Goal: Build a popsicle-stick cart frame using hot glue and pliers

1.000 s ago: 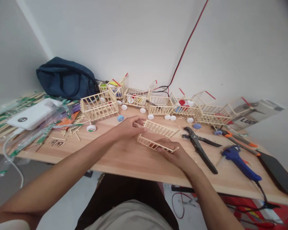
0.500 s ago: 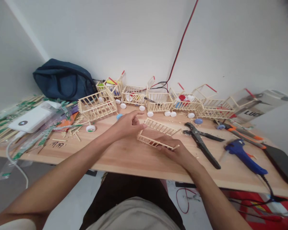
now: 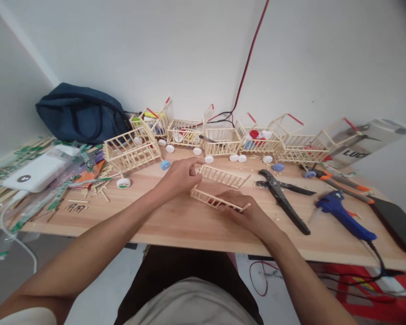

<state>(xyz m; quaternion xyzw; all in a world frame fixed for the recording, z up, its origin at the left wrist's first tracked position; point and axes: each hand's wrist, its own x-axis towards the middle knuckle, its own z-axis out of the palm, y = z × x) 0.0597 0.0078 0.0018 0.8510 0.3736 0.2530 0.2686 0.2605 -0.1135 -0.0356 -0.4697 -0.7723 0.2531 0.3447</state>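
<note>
In the middle of the wooden table is a small wooden stick frame [image 3: 223,177], made of two ladder-like side panels joined at the left end. My right hand [image 3: 240,205] grips its near panel, thumb inside and some fingers hidden behind the sticks. At the frame's left end, my left hand [image 3: 181,179] has thumb and index finger closed around the corner; any small stick between them is too fine to make out. A finished-looking stick cart [image 3: 133,151] with bottle-cap wheels stands tilted beyond my left hand.
Several stick carts [image 3: 221,142] line the wall. To the right lie black-handled pliers [image 3: 282,198], a blue glue gun [image 3: 347,214], orange-handled pliers [image 3: 348,183] and a black phone-like slab [image 3: 394,225]. Left are a white power bank [image 3: 40,167], loose sticks and a blue bag [image 3: 83,113].
The camera view has shifted slightly, so the table things appear a little further left. Both hands stay at the stick frame with nearly the same hold.
</note>
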